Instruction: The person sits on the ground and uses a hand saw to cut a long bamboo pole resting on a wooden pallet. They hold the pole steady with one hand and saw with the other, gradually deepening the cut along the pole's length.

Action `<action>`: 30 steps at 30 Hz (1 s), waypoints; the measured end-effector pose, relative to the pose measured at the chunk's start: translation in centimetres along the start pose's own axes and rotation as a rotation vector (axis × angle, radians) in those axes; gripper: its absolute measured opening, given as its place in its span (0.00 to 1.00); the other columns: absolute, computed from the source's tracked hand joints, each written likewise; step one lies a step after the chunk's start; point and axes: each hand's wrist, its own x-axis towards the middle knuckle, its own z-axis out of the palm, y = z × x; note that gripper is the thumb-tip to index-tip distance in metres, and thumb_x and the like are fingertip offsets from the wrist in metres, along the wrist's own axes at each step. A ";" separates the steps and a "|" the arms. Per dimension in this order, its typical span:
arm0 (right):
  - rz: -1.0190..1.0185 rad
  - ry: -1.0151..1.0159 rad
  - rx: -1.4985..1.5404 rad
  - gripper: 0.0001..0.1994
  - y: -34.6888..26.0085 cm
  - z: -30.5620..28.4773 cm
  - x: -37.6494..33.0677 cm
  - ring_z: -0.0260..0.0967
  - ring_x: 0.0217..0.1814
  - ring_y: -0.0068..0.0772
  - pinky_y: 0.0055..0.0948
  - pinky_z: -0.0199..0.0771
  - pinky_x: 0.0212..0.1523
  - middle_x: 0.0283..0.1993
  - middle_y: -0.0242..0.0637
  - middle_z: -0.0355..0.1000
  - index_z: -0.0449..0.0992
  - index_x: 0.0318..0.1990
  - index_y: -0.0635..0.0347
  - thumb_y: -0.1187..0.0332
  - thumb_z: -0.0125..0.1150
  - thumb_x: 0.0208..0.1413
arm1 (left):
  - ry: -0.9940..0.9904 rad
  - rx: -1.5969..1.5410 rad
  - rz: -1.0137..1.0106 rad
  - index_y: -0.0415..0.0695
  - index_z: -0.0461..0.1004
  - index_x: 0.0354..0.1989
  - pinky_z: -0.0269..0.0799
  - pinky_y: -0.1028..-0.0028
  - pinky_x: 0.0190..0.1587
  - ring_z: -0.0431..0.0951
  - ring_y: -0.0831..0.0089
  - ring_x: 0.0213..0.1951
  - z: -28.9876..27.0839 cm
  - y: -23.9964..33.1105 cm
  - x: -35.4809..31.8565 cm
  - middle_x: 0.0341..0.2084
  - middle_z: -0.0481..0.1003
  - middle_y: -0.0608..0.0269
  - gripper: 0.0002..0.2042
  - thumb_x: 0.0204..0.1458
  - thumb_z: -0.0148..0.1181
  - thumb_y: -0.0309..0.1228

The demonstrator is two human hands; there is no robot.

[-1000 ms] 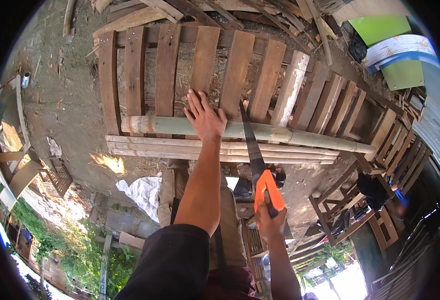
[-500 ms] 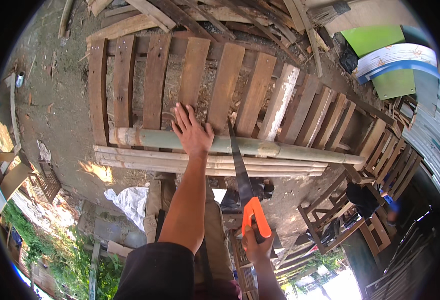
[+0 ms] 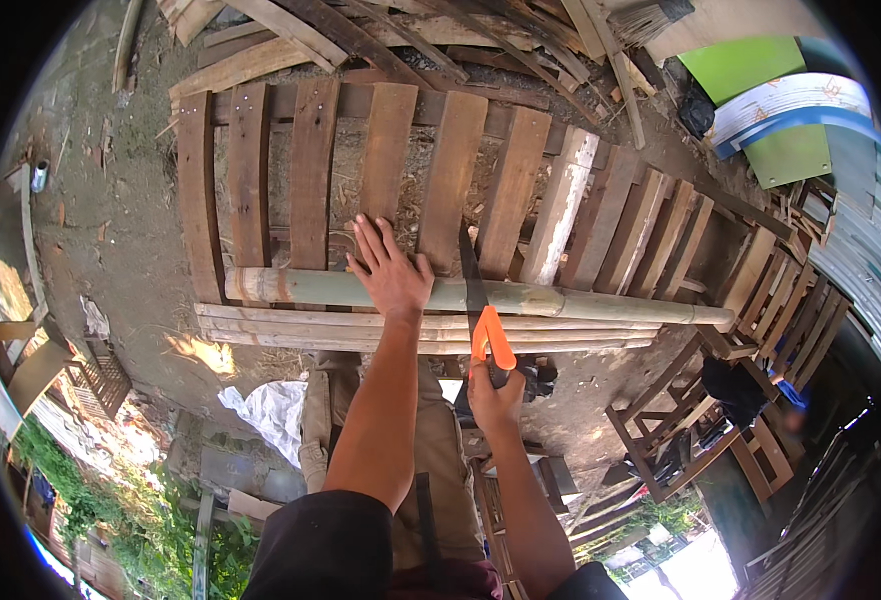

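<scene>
The bamboo pole lies left to right across the near part of a slatted wooden rack, the hand saw crossing it with its tip pointing away from the person. The left hand rests palm-down on the pole, fingers slightly spread; the right hand is wrapped round the saw's orange handle. Scrap timber lines the rack's far edge, and earth ground stretches left beyond the pole's end.

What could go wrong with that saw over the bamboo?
The saw might jump sideways toward the left hand, whose fingers are spread nearby. The bamboo pole, being round, could roll or shift under that hand. The saw's far end, close beside a wooden slat, might scrape it.
</scene>
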 end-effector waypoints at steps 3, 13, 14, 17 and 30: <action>-0.021 -0.005 0.123 0.07 1.5 -0.4 0.0 0.57 0.16 0.17 0.22 0.54 0.15 0.20 0.28 0.63 0.68 0.39 0.59 0.72 0.62 0.60 | 0.014 -0.016 -0.004 0.41 0.48 0.75 0.38 0.45 0.73 0.37 0.56 0.77 0.4 -0.2 0.2 0.77 0.38 0.48 0.43 0.50 0.56 0.42; -0.367 -0.092 0.114 0.12 11.8 0.6 0.0 0.62 0.19 0.22 0.26 0.61 0.22 0.18 0.30 0.66 0.70 0.24 0.62 0.71 0.61 0.59 | 0.096 -0.034 0.028 0.39 0.51 0.73 0.42 0.45 0.73 0.40 0.53 0.77 0.6 -0.1 -0.3 0.76 0.41 0.45 0.40 0.51 0.55 0.40; -0.441 -0.076 0.082 0.12 13.2 0.9 0.2 0.63 0.19 0.23 0.27 0.61 0.22 0.19 0.31 0.66 0.70 0.24 0.62 0.71 0.61 0.58 | 0.113 -0.036 0.038 0.38 0.52 0.73 0.42 0.44 0.72 0.41 0.53 0.77 0.5 -0.1 -0.3 0.76 0.41 0.44 0.40 0.51 0.55 0.39; -0.659 -0.004 0.021 0.14 14.8 3.2 1.1 0.58 0.18 0.21 0.27 0.57 0.21 0.17 0.28 0.61 0.66 0.22 0.61 0.71 0.59 0.60 | 0.172 -0.040 0.095 0.37 0.53 0.72 0.43 0.44 0.72 0.43 0.52 0.76 0.7 -0.1 -0.5 0.75 0.42 0.43 0.38 0.52 0.54 0.39; -0.501 0.081 0.112 0.09 8.2 1.9 -1.9 0.69 0.23 0.27 0.31 0.70 0.28 0.22 0.44 0.72 0.78 0.35 0.66 0.67 0.64 0.58 | -0.192 0.093 1.006 0.42 0.63 0.66 0.54 0.55 0.69 0.63 0.58 0.66 -0.4 -6.2 -2.9 0.65 0.64 0.54 0.33 0.58 0.55 0.52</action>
